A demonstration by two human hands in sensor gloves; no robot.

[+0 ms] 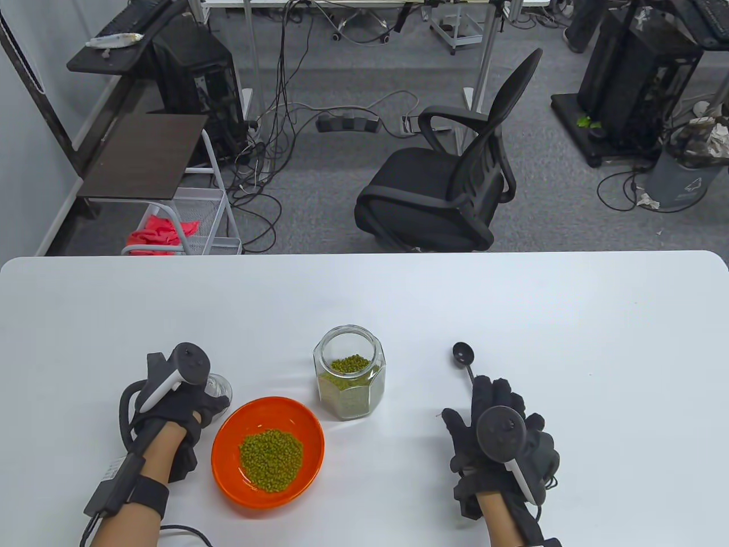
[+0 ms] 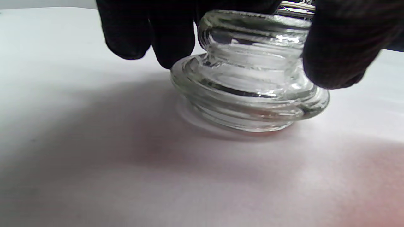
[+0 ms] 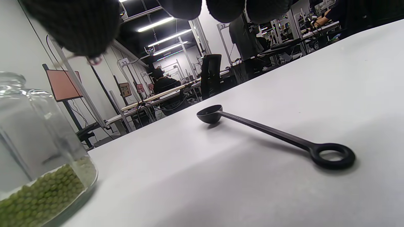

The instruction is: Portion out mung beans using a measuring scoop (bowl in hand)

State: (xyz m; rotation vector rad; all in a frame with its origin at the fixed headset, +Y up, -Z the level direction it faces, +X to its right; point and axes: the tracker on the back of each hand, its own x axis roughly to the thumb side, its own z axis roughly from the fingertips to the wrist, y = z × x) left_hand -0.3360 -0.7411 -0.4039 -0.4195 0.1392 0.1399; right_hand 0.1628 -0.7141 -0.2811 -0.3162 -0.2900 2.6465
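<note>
Orange bowl [image 1: 268, 444] and lidless jar [image 1: 349, 373] hold beans; left hand [image 1: 176, 407] grips glass lid [image 2: 249, 75], right hand [image 1: 501, 427] relaxed

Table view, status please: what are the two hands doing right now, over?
Left hand grips glass lid, lid on table. Right hand open, above scoop, not touching. Beans in orange bowl and open jar. Nothing blocking.

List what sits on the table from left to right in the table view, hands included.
Left hand on the glass lid → orange bowl of mung beans → open glass jar → black measuring scoop → right hand, just over the scoop's handle end.
</note>
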